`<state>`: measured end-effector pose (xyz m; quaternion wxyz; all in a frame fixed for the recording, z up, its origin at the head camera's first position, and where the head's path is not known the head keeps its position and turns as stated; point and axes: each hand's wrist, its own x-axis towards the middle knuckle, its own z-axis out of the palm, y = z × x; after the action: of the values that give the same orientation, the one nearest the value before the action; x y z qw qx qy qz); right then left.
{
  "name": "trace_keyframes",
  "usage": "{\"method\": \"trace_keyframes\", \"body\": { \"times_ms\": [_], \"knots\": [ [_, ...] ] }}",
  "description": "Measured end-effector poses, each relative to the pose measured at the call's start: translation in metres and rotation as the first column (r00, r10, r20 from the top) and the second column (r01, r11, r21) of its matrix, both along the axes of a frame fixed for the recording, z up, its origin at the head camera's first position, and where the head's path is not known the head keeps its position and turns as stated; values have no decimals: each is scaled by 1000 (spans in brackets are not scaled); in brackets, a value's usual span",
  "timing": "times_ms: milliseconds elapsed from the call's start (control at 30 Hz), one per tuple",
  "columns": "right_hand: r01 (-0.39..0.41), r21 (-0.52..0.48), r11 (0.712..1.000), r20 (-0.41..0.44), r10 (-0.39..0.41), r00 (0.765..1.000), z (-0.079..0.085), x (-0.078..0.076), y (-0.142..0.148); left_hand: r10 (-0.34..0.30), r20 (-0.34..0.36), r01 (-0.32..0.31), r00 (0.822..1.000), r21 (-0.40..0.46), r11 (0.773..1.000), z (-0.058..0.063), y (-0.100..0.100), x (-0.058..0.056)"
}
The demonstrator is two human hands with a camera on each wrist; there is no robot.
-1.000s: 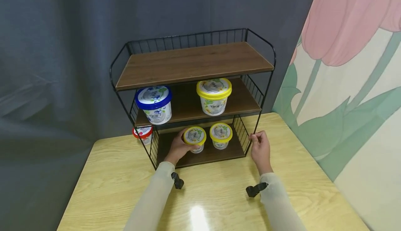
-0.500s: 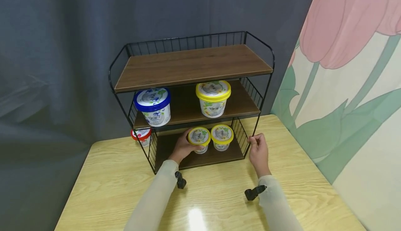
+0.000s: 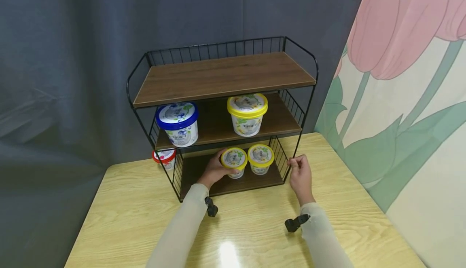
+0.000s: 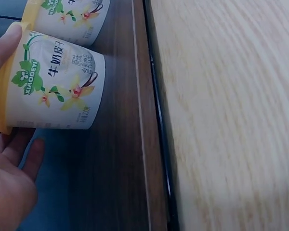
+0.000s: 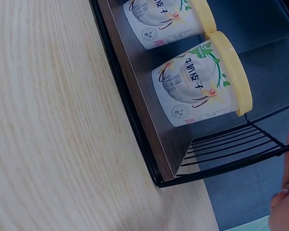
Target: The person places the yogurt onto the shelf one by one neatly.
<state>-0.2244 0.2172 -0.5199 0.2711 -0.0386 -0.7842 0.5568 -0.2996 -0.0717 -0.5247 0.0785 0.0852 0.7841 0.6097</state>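
Note:
My left hand [image 3: 214, 170] grips a small white tub with a yellow lid [image 3: 234, 158] on the bottom shelf, thumb at the front of the lid and fingers behind. A second yellow-lidded tub [image 3: 260, 156] stands just to its right, lids touching. In the left wrist view the gripped tub [image 4: 58, 84] shows a printed flower and green leaf; its base sits on the brown board [image 4: 111, 178]. My right hand [image 3: 301, 177] pinches the black metal post at the rack's front right. Part of that hand [image 5: 285, 202] shows at the right wrist view's edge.
The three-tier rack [image 3: 225, 76] stands on a light wooden table [image 3: 120, 219]. Its middle shelf bears a larger blue-lidded tub [image 3: 177, 123] and a larger yellow-lidded tub [image 3: 247, 114]. A red-lidded tub [image 3: 165, 159] stands behind the rack's left side. A dark curtain [image 3: 73, 78] hangs behind.
My left hand has slid its tub rightward along the bottom shelf, up to the second tub, which has shifted slightly right. The right hand has stayed on the post.

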Motion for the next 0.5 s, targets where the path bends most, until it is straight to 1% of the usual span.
{"method": "trace_keyframes", "body": {
  "times_ms": [67,200,333,433,500],
  "knots": [
    [2,-5,1000,10,-2,1000,0,-1,-1,0,7,1,1000,-11,1000,2,-2,-1],
    [-13,-12,1000,25,13,1000,2,-3,-1,-4,34,3,999,10,1000,5,-7,-2],
    [-8,2,1000,30,8,1000,3,-3,-1,-8,48,9,999,-27,1000,7,-8,-2],
    [-4,3,1000,23,3,1000,2,-1,0,-9,67,14,998,-68,998,2,-8,-1],
    [-2,3,1000,16,2,1000,0,1,0,-12,90,19,996,-78,997,-3,-8,3]
  ]
}}
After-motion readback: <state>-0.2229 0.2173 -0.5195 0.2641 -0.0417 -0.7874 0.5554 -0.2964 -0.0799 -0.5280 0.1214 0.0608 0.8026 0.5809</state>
